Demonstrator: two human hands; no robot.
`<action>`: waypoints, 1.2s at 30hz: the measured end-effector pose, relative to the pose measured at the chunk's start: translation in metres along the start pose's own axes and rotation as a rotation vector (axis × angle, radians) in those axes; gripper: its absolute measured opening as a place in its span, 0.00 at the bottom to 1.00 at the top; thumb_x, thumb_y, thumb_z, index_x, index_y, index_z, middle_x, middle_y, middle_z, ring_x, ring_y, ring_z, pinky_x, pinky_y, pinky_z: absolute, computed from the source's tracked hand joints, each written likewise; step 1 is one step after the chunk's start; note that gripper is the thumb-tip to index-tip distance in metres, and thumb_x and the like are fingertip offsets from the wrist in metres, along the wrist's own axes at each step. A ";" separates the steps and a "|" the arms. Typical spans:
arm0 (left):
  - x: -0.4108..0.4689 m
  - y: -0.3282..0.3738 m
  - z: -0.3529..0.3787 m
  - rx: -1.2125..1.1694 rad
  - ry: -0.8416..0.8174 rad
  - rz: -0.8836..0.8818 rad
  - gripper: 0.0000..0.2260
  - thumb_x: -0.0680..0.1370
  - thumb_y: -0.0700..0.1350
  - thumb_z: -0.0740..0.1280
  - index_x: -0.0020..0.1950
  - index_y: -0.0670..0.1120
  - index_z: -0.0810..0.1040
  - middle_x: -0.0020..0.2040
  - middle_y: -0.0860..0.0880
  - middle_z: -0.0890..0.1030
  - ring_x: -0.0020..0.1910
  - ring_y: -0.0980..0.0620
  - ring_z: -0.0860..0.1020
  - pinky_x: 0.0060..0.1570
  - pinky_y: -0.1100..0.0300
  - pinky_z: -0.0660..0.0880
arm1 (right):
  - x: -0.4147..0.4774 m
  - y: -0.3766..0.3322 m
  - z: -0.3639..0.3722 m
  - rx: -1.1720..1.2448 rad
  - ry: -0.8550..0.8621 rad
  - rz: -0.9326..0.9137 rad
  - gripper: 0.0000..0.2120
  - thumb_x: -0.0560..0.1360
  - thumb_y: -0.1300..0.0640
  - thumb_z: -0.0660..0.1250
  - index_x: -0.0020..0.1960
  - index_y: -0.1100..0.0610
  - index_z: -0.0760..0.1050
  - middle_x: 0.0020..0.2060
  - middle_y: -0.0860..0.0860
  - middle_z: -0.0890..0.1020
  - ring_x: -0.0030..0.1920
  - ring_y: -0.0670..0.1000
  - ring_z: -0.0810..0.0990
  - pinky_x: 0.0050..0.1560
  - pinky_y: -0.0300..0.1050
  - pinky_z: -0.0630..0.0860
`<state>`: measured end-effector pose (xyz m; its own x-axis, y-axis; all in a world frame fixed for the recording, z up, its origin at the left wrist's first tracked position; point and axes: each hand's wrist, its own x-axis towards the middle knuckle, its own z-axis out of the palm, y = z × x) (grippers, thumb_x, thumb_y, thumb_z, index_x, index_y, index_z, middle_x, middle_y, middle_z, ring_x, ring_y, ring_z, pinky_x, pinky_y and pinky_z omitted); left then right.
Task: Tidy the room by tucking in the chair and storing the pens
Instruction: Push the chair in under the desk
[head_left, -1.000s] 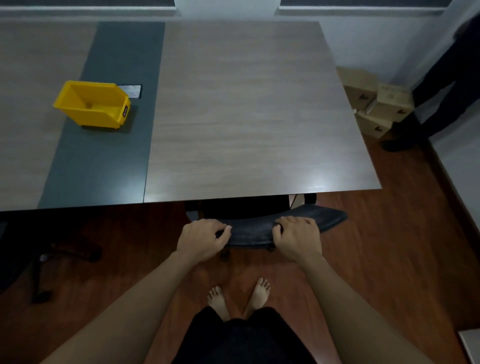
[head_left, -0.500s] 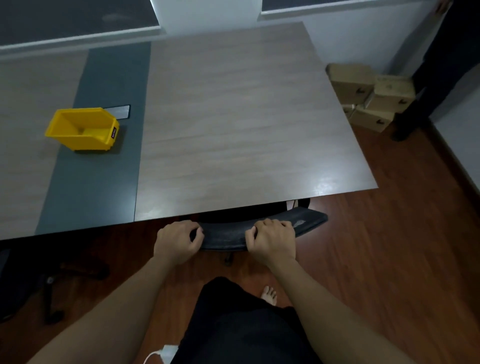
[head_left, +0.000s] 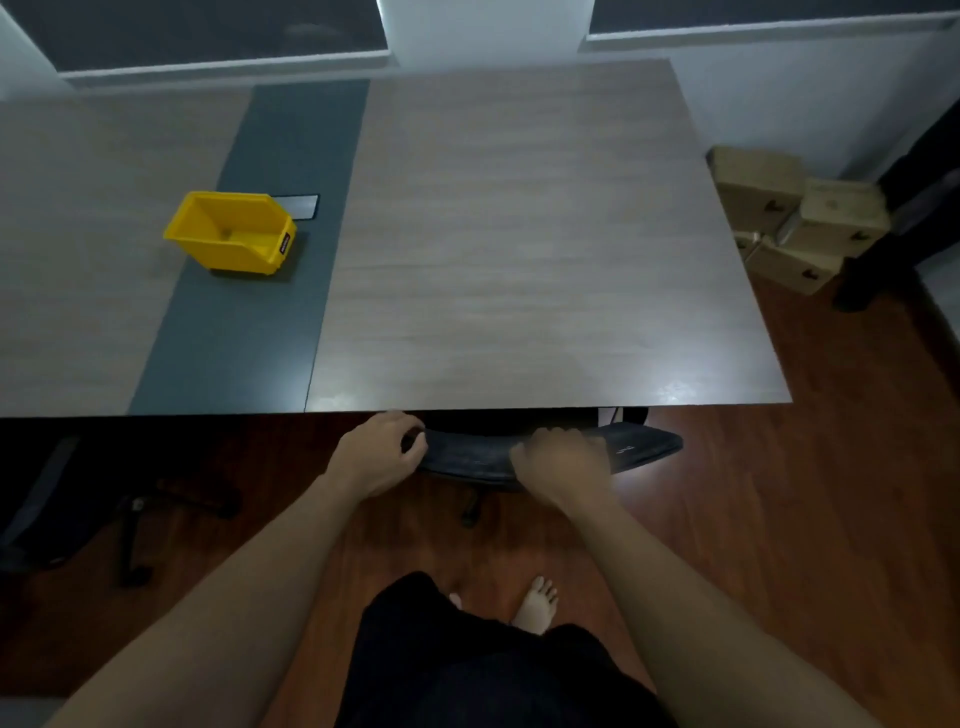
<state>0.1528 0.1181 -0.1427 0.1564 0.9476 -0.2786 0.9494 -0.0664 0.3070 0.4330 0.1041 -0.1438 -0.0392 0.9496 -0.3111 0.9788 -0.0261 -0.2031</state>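
Head view: the chair (head_left: 550, 451) back is held by left hand (head_left: 375, 458) and right hand (head_left: 562, 463), both closed on it, at the desk (head_left: 545, 249) edge. Yellow bin (head_left: 231, 232) label is too small to read.

You saw a dim, soft-focus room; glare sat on the grey wood-grain tabletop (head_left: 545, 234) at four o'clock, deep shadow pooled at eight o'clock, and edges bowed outward.

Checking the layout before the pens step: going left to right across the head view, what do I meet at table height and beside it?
yellow bin → dark flat card behind its right corner → bare wood tabletop → cardboard boxes on the floor
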 end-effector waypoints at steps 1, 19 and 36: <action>-0.007 -0.005 -0.004 -0.033 0.032 -0.018 0.22 0.83 0.62 0.58 0.70 0.54 0.80 0.66 0.56 0.81 0.64 0.53 0.79 0.60 0.53 0.78 | 0.004 -0.002 -0.007 0.028 -0.036 -0.012 0.31 0.78 0.33 0.51 0.62 0.53 0.81 0.55 0.54 0.85 0.57 0.59 0.81 0.60 0.58 0.74; -0.252 -0.267 -0.073 -0.360 0.429 -0.468 0.29 0.83 0.70 0.56 0.77 0.55 0.73 0.73 0.55 0.78 0.72 0.54 0.75 0.70 0.51 0.75 | -0.012 -0.314 -0.009 0.010 -0.149 -0.453 0.37 0.80 0.27 0.54 0.69 0.56 0.76 0.61 0.55 0.83 0.58 0.57 0.83 0.59 0.56 0.81; -0.412 -0.476 -0.081 -0.558 0.557 -0.772 0.27 0.83 0.67 0.60 0.76 0.53 0.76 0.70 0.54 0.79 0.68 0.55 0.78 0.66 0.58 0.74 | -0.066 -0.634 0.079 -0.067 -0.230 -0.857 0.35 0.81 0.28 0.54 0.76 0.51 0.71 0.69 0.51 0.80 0.67 0.53 0.79 0.63 0.56 0.79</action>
<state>-0.3860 -0.2152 -0.1000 -0.7038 0.6907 -0.1663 0.4604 0.6217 0.6336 -0.2009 0.0335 -0.0680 -0.7958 0.5481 -0.2575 0.6041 0.6895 -0.3995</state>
